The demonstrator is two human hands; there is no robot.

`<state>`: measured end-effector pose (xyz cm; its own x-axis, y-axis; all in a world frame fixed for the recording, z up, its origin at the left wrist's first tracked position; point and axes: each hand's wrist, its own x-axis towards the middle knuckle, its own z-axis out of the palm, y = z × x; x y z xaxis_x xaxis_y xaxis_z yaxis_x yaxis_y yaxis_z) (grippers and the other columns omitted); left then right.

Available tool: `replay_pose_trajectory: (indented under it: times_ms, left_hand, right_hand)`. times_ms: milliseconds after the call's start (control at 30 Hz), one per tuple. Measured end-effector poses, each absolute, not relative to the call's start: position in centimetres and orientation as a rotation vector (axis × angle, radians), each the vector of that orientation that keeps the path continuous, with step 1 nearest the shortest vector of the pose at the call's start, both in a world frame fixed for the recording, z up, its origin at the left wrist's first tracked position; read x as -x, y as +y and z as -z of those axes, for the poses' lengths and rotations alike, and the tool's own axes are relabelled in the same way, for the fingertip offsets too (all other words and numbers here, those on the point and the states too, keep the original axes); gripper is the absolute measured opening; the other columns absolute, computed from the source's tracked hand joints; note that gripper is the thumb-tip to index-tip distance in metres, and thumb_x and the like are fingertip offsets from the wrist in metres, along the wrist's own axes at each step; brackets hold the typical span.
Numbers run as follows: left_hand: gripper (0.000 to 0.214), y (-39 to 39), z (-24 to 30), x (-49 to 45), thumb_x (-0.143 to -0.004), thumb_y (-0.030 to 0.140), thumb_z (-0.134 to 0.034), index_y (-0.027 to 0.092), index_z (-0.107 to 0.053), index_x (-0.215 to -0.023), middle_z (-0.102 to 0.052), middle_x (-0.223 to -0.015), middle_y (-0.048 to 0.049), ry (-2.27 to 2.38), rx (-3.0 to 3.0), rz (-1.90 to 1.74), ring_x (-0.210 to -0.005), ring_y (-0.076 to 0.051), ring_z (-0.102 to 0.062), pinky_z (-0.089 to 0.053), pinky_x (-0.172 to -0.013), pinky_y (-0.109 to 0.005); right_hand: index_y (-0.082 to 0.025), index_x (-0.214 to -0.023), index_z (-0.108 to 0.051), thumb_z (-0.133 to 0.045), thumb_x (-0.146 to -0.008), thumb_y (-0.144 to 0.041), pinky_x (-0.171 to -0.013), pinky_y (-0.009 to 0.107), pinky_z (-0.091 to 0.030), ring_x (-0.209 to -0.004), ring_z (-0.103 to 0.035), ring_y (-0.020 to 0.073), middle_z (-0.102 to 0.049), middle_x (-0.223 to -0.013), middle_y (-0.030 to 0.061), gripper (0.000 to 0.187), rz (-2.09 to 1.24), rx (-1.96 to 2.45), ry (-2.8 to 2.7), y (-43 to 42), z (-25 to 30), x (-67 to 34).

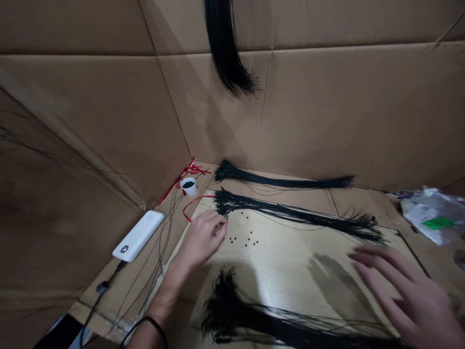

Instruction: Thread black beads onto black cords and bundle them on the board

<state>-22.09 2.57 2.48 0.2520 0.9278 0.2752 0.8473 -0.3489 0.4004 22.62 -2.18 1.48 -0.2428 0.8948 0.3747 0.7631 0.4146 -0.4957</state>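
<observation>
My left hand point(200, 238) rests on a pale wooden board point(290, 261), fingers curled together near several small black beads point(244, 237); I cannot make out whether it pinches one. Just beyond its fingertips lies the frayed end of a bundle of thin black cords point(290, 213). My right hand point(407, 291) hovers at the lower right with fingers stretched out and apart, holding nothing. Another black cord bundle point(254, 320) lies near the front edge, and a third bundle point(283, 182) lies at the back.
A white power bank point(138, 235) with a cable lies left. A small white cup point(188, 185) and red ties point(189, 172) sit in the corner. Clear plastic bags point(432, 213) lie at right. Cardboard walls surround the board; black cords point(227, 48) hang above.
</observation>
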Motion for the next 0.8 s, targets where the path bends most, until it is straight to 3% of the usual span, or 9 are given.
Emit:
replay_pose_trajectory:
  times_ms: [100,200,400,633,800]
  left_hand:
    - [0.017,6.9,-1.0,23.4,-0.092,0.012,-0.060,0.021,-0.074,-0.092,-0.077,-0.095,-0.0058,1.823,-2.327,-0.598,-0.093,-0.024,-0.070,-0.051,-0.082,-0.036]
    - [0.015,8.6,0.4,24.2,-0.090,0.012,-0.064,0.021,-0.075,-0.094,-0.076,-0.098,-0.0072,1.880,-2.331,-0.578,-0.096,-0.026,-0.070,-0.051,-0.083,-0.037]
    - [0.004,8.8,3.3,24.4,-0.094,0.021,-0.070,0.021,-0.073,-0.097,-0.074,-0.102,-0.0079,1.936,-2.394,-0.469,-0.101,-0.029,-0.068,-0.051,-0.087,-0.041]
    - [0.009,8.5,4.0,24.2,-0.095,0.014,-0.068,0.021,-0.067,-0.099,-0.072,-0.102,-0.0056,1.860,-2.245,-0.713,-0.100,-0.026,-0.065,-0.050,-0.090,-0.039]
    - [0.010,8.0,3.6,24.1,-0.098,0.015,-0.066,0.024,-0.069,-0.100,-0.071,-0.103,-0.0040,1.852,-2.210,-0.760,-0.101,-0.025,-0.063,-0.050,-0.091,-0.040]
  right_hand:
    - [-0.039,-0.112,-0.069,-0.048,-0.106,-0.044,-0.076,0.052,-0.064,-0.094,-0.074,0.0328,-0.072,-0.107,0.0122,0.023,-0.681,1.149,-2.217,4.0,-4.2,-12.3]
    - [-0.027,-0.105,-0.070,-0.049,-0.109,-0.032,-0.078,0.038,-0.059,-0.090,-0.070,0.0231,-0.071,-0.108,0.0075,0.022,-0.830,0.944,-2.357,9.8,-3.4,-5.0]
    - [-0.022,-0.099,-0.073,-0.064,-0.098,-0.011,-0.083,0.031,-0.050,-0.093,-0.069,0.0213,-0.071,-0.102,0.0048,0.014,-0.833,0.864,-2.517,15.9,1.8,3.2]
    - [-0.023,-0.112,-0.072,-0.063,-0.101,-0.014,-0.081,0.031,-0.047,-0.095,-0.070,0.0221,-0.070,-0.111,0.0063,0.017,-0.728,0.932,-2.589,16.4,3.9,5.0]
    - [-0.024,-0.105,-0.073,-0.061,-0.103,-0.014,-0.078,0.030,-0.046,-0.091,-0.069,0.0196,-0.069,-0.108,0.0042,0.015,-0.689,0.899,-2.580,16.7,4.6,4.9]
